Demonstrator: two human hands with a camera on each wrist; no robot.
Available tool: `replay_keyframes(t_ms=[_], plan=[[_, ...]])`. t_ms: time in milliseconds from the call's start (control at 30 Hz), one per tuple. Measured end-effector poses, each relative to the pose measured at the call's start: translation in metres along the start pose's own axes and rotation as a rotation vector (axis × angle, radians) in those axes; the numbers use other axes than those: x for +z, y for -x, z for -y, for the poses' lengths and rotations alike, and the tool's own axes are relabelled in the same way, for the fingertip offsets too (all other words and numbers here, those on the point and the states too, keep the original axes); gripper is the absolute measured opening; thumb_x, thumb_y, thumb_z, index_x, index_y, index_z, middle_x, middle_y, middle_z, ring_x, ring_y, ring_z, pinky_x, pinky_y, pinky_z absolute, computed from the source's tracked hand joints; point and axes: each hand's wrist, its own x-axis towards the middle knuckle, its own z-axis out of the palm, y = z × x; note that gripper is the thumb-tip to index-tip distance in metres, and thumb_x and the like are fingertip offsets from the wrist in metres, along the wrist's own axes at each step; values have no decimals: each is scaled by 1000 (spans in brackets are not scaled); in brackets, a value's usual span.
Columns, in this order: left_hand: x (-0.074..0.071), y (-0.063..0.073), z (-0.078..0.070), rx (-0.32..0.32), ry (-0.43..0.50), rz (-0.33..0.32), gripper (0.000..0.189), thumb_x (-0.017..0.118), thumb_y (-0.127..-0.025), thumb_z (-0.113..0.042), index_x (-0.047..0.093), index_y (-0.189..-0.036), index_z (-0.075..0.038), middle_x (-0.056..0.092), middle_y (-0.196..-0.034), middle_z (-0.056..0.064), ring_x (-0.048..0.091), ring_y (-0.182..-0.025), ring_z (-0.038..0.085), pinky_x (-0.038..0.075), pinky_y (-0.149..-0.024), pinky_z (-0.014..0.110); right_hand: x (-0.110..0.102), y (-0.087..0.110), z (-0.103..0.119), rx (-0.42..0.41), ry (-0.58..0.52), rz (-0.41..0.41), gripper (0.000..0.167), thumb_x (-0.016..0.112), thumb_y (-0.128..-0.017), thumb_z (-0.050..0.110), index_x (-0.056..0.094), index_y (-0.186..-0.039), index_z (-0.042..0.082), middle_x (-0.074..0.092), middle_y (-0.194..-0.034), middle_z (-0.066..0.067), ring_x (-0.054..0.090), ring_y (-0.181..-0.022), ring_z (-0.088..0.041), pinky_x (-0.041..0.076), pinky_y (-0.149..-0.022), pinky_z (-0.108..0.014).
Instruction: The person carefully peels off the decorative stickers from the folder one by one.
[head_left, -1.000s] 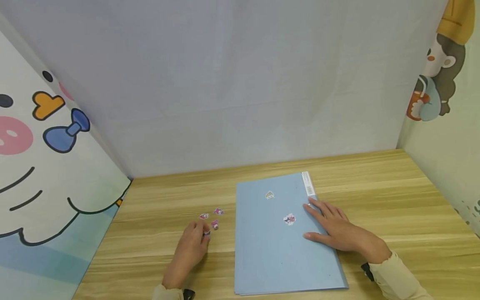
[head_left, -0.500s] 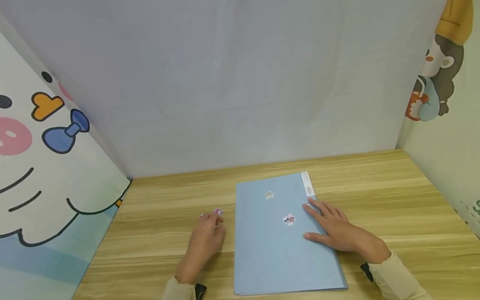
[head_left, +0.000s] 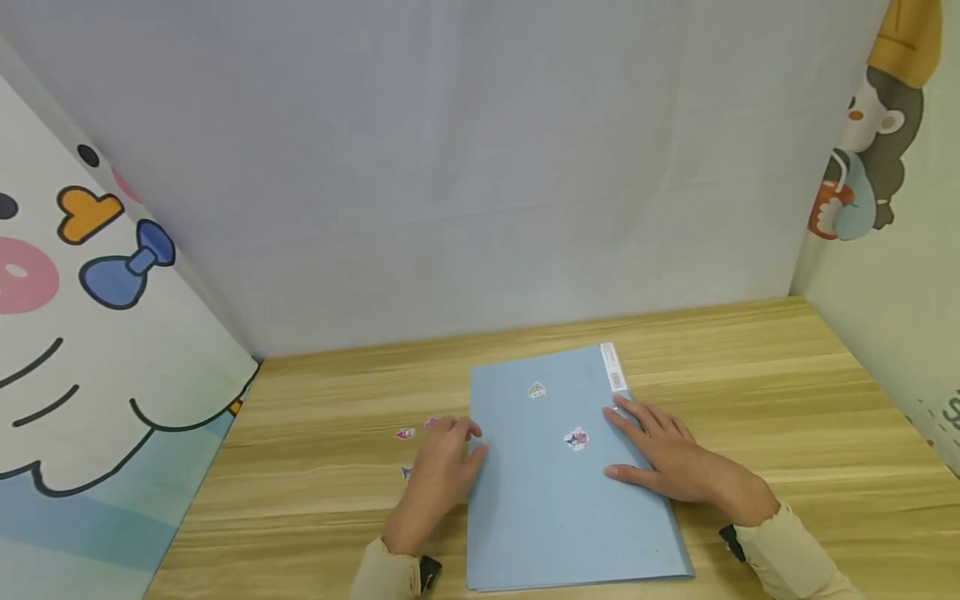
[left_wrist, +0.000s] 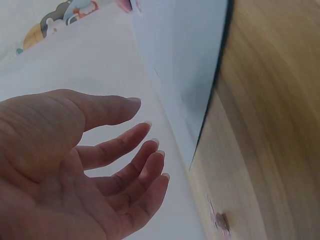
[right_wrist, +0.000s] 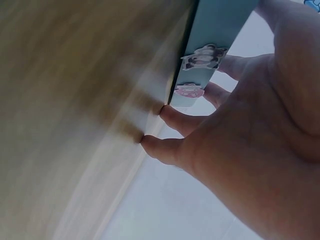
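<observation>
A light blue folder (head_left: 540,508) lies flat on the wooden table. Two cartoon stickers show on its front: a rainbow sticker (head_left: 537,390) and a purple-pink sticker (head_left: 577,438). My left hand (head_left: 444,462) hovers by the folder's left edge, fingers loosely bent; in the left wrist view nothing shows between thumb and fingers. Spread fingers of my right hand (head_left: 671,458) rest across the folder's right side, some reaching the table. Left of the folder lie a red sticker (head_left: 405,433), a pink sticker (head_left: 432,422) partly behind my left hand, and a dark blue sticker (head_left: 407,473).
A white barcode label (head_left: 612,367) sits at the folder's top right corner. On the folder's side face the right wrist view shows a grey sticker (right_wrist: 205,57) and a round pink sticker (right_wrist: 189,90). A pale backdrop (head_left: 487,167) stands behind the table (head_left: 315,492).
My left hand has moved right, from among the loose stickers to the folder's left edge, uncovering the dark blue sticker. My right hand has stayed on the folder.
</observation>
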Motion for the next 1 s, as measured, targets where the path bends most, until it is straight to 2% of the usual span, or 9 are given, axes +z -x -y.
replay_keyframes(t_ms=[100,333,567,1000], plan=[[1,-2,-5,-11,7,9,17,81,-86,-4,66,-93,-3,62,-90,10,62,-80,24,51,-67,35,0,0,1,-1,5,-2,77,65,-99,47,38,-156,2,29,-162,-24,29,-144,-50,25,-110,-72],[6,-8,-13,75,30,-20,17,82,-85,-4,66,-91,-1,63,-87,13,60,-79,25,51,-72,37,0,-1,2,3,7,-4,77,65,-99,47,39,-155,1,29,-161,-24,30,-144,-50,25,-109,-72],[12,-11,-18,116,-3,-39,18,84,-84,-8,67,-86,-4,59,-81,8,56,-72,22,47,-66,34,0,-1,1,7,6,3,77,64,-99,48,38,-156,2,28,-162,-24,29,-144,-50,25,-109,-73],[22,-19,-33,132,37,23,15,82,-87,-9,68,-90,-4,62,-85,10,57,-77,22,49,-69,32,-1,-1,2,11,17,-3,77,65,-99,48,39,-155,2,29,-161,-24,30,-144,-51,25,-109,-74]])
